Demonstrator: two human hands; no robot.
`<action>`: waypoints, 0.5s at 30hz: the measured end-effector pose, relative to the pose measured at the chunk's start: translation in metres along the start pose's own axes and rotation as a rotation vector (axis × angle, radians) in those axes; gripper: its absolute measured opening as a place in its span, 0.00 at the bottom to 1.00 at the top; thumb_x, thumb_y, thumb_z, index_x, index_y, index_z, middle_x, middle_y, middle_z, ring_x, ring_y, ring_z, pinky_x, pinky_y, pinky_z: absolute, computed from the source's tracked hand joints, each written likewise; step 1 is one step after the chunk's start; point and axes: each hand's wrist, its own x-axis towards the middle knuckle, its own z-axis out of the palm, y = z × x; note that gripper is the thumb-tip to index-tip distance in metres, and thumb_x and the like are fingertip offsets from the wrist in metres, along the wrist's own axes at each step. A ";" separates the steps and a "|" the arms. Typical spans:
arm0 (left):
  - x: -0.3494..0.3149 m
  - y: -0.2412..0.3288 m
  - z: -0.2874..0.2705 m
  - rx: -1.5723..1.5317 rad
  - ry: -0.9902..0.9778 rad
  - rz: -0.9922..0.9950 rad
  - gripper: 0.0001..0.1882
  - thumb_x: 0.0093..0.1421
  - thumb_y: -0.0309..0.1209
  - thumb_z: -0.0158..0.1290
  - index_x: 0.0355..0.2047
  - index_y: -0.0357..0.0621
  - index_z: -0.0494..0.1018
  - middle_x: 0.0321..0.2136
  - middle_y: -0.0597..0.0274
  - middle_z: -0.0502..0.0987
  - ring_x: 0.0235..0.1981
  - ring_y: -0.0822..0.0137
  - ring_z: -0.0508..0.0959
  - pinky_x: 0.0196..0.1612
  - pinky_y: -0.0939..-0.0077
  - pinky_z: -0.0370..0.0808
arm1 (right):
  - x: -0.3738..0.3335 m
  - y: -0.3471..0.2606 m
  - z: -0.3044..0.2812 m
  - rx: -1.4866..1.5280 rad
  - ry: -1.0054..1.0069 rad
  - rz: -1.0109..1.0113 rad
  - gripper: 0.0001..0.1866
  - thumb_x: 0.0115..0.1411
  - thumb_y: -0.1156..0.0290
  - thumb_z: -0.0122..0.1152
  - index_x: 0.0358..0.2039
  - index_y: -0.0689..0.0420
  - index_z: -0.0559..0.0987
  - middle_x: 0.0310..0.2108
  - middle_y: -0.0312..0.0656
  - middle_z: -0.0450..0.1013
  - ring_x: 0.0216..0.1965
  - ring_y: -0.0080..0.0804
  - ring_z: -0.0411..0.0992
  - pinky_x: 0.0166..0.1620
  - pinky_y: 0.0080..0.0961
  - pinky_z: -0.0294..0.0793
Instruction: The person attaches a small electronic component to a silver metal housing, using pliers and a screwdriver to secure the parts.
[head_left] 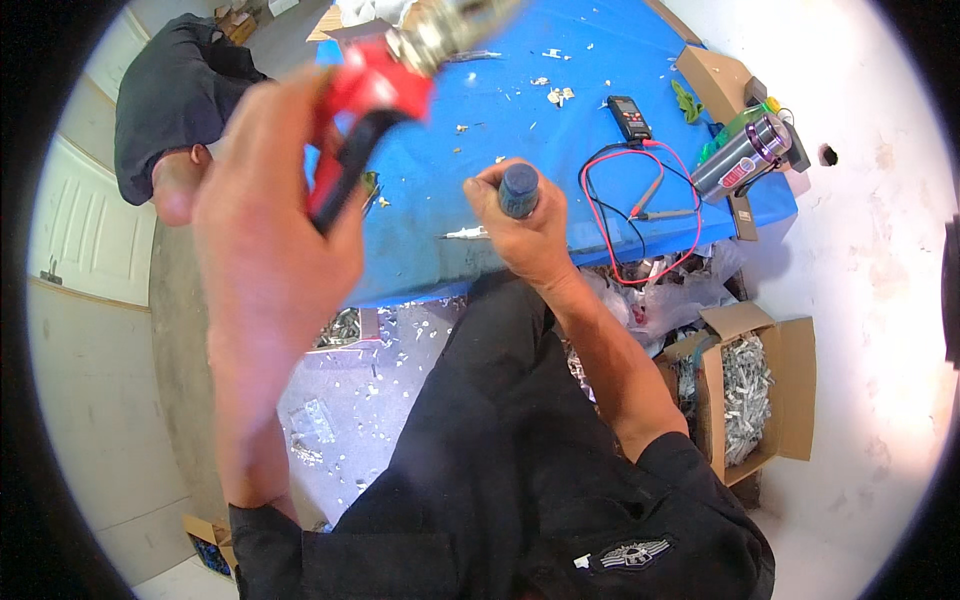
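My left hand (270,190), large and blurred close to the camera, grips a hand tool (382,82) with a red and black body and a silvery metal head. Its exact kind is smeared by motion. Over the front part of the blue-covered table (410,250), my right hand (530,235) is wrapped round a dark blue handle (519,190) seen end-on; whatever lies below the handle is hidden by the fist. A small white and metal piece (466,233) lies on the cover just left of that hand. Small pale bits (561,97) are scattered farther back.
Right of my hands lie a black meter (629,118) with red and black leads and a metal flask (740,160) on its side. A cardboard box (790,380) of small metal parts stands below at right. Another person (180,100) bends over at far left.
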 end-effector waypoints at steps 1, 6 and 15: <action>0.004 0.001 -0.006 -0.052 0.008 -0.104 0.18 0.67 0.23 0.56 0.57 0.39 0.74 0.38 0.59 0.78 0.35 0.71 0.76 0.41 0.75 0.74 | 0.001 -0.001 -0.001 0.040 0.005 0.013 0.08 0.64 0.71 0.71 0.32 0.58 0.80 0.25 0.30 0.76 0.28 0.16 0.69 0.32 0.21 0.70; -0.008 -0.002 -0.008 -0.212 -0.009 -0.431 0.16 0.67 0.23 0.56 0.55 0.39 0.75 0.35 0.59 0.77 0.34 0.73 0.75 0.39 0.79 0.72 | 0.013 -0.006 -0.028 0.290 0.225 0.137 0.08 0.64 0.72 0.71 0.34 0.58 0.78 0.22 0.30 0.73 0.22 0.16 0.68 0.25 0.21 0.67; -0.169 -0.021 0.084 -0.253 -0.416 -0.800 0.18 0.62 0.28 0.62 0.52 0.38 0.77 0.30 0.57 0.76 0.29 0.66 0.74 0.35 0.69 0.73 | -0.013 -0.015 -0.118 -0.136 0.065 0.379 0.10 0.62 0.68 0.71 0.37 0.59 0.80 0.22 0.33 0.71 0.22 0.27 0.72 0.28 0.27 0.71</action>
